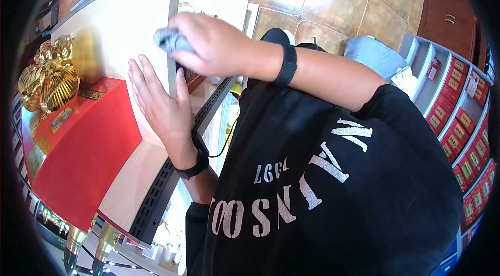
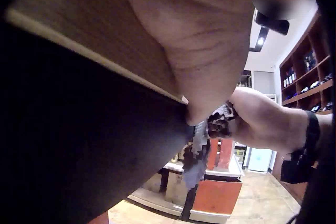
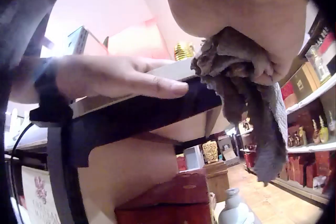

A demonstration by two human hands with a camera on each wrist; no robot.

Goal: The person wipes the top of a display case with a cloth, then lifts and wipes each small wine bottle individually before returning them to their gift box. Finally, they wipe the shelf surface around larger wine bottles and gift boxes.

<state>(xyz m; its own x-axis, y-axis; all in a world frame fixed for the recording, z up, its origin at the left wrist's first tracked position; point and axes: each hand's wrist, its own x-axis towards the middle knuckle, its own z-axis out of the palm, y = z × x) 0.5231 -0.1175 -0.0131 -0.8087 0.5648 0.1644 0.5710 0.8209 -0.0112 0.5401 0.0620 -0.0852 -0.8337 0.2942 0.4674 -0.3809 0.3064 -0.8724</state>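
Note:
My right hand (image 1: pixel 211 46) grips a crumpled grey cloth (image 1: pixel 174 41) at the edge of a pale shelf board (image 1: pixel 120 10). In the right wrist view the cloth (image 3: pixel 244 87) hangs down from the curled fingers of that hand (image 3: pixel 247 8), beside the board's dark front edge (image 3: pixel 142 113). My left hand (image 1: pixel 164 104) lies flat on the board with fingers extended and the thumb along the edge, close to the cloth. In the left wrist view the left palm (image 2: pixel 199 40) rests on the board, and the right hand (image 2: pixel 268 119) is just beyond it.
A red box (image 1: pixel 88 145) and a shiny gold ornament (image 1: pixel 52 80) stand on the shelf to the left. Below the board are a dark red box (image 3: pixel 168 203) and a pale vase (image 3: pixel 233 208). Shelves of red boxes (image 1: pixel 453 114) stand at the far right.

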